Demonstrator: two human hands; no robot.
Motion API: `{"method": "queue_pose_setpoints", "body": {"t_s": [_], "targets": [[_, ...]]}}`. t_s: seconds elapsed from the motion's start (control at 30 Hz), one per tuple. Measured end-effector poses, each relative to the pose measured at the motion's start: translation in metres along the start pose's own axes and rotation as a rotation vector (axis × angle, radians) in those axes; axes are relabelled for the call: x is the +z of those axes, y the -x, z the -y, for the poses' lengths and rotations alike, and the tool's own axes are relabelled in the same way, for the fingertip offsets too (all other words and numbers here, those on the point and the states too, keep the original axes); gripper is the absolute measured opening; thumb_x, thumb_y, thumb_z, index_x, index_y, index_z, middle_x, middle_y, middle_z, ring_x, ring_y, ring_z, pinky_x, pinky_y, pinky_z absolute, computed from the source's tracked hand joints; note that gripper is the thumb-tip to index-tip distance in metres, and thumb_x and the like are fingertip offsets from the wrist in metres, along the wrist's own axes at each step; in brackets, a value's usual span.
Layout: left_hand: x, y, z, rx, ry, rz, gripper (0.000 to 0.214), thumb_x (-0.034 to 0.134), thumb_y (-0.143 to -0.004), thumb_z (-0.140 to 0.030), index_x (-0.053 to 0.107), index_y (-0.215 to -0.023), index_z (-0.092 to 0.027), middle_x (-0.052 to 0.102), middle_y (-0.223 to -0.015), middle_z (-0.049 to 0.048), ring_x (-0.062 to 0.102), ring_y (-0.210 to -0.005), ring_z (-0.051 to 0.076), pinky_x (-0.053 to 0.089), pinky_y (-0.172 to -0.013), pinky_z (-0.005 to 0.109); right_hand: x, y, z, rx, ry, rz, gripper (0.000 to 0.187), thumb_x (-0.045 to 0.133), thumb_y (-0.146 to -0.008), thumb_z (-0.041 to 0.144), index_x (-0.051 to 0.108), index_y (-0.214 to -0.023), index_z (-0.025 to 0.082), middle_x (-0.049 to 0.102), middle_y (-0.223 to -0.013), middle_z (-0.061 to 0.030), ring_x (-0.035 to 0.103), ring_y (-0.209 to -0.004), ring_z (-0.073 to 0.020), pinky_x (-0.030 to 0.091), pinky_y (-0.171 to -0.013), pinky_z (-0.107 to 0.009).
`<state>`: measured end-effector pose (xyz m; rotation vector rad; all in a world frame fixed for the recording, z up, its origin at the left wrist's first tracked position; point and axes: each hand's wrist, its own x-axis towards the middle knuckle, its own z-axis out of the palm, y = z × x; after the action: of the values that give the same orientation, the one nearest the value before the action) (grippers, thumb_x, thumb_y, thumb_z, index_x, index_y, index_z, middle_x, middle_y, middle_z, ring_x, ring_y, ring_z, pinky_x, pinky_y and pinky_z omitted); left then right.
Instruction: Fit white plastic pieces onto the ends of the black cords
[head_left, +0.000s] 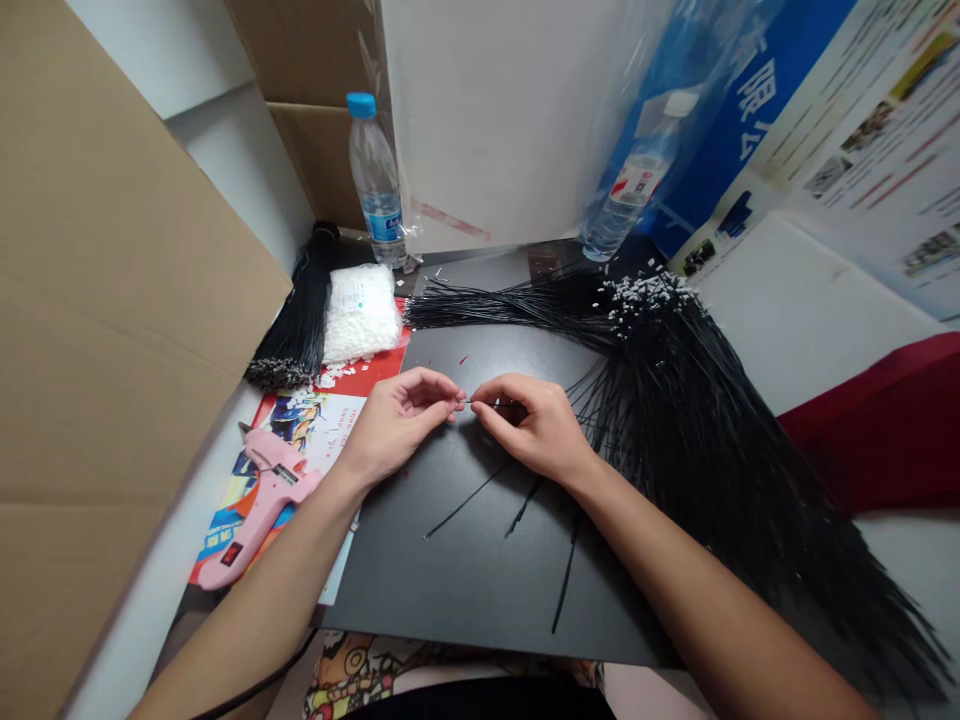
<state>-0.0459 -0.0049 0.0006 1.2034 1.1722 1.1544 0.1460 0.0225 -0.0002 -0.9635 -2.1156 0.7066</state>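
My right hand [536, 420] pinches a thin black wire [510, 404] close to its end, over the dark tabletop. Facing it, fingertips almost touching, my left hand [401, 415] is closed in a pinch at the wire's tip; what lies between its fingers is too small to make out. To the right spreads a large heap of black wires [675, 420], many tipped with small white connectors [645, 295]. A few loose wires [465, 505] lie on the table below my hands. Left of them is a bag of small white pieces [364, 310], with some spilled in front.
A pink glue gun [274, 490] lies on printed sheets at the left. Behind stand two water bottles [379, 190] [637, 185]. Another wire bundle [292, 320] rests by the cardboard [112, 300] on the left. Dark red cloth [885, 430] is at the right.
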Motion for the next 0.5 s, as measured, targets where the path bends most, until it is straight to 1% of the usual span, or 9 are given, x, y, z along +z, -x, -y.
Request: {"method": "queue_pose_setpoints", "body": {"t_s": [0.2, 0.3, 0.4, 0.5], "targets": [[-0.0015, 0.0004, 0.0006, -0.023, 0.005, 0.014, 0.016, 0.077, -0.073, -0.025, 0.071, -0.086, -0.017, 0.077, -0.089, 0.0055, 0.070, -0.077, 0.016, 0.057, -0.079, 0.033, -0.0001, -0.0003, 0.0038, 0.097, -0.063, 0.039, 0.011, 0.062, -0.086, 0.021, 0.071, -0.083, 0.016, 0.072, -0.072, -0.0003, 0.057, -0.059, -0.0087, 0.041, -0.058, -0.021], [-0.0004, 0.0008, -0.0008, -0.048, 0.034, 0.020, 0.021, 0.081, -0.071, -0.028, 0.070, -0.087, -0.017, 0.076, -0.087, 0.0048, 0.071, -0.077, 0.016, 0.058, -0.082, 0.035, 0.0007, -0.0007, 0.0045, 0.122, -0.102, 0.046, 0.013, 0.062, -0.087, 0.023, 0.072, -0.082, 0.016, 0.073, -0.073, -0.0006, 0.058, -0.059, -0.0086, 0.042, -0.059, -0.020], [0.0007, 0.0010, -0.0019, -0.070, 0.056, 0.017, 0.026, 0.084, -0.069, -0.030, 0.069, -0.086, -0.017, 0.075, -0.084, 0.0037, 0.072, -0.077, 0.017, 0.060, -0.082, 0.035, 0.0010, -0.0012, 0.0049, 0.139, -0.137, 0.057, 0.014, 0.062, -0.087, 0.024, 0.071, -0.081, 0.016, 0.073, -0.072, -0.0009, 0.059, -0.059, -0.0086, 0.042, -0.058, -0.020], [0.0005, 0.0010, -0.0017, -0.085, 0.079, 0.016, 0.029, 0.086, -0.067, -0.031, 0.068, -0.085, -0.017, 0.075, -0.085, 0.0040, 0.072, -0.077, 0.017, 0.060, -0.082, 0.036, 0.0013, -0.0011, 0.0050, 0.168, -0.172, 0.075, 0.014, 0.062, -0.087, 0.025, 0.071, -0.081, 0.015, 0.073, -0.072, -0.0014, 0.060, -0.060, -0.0093, 0.042, -0.057, -0.020]]}}
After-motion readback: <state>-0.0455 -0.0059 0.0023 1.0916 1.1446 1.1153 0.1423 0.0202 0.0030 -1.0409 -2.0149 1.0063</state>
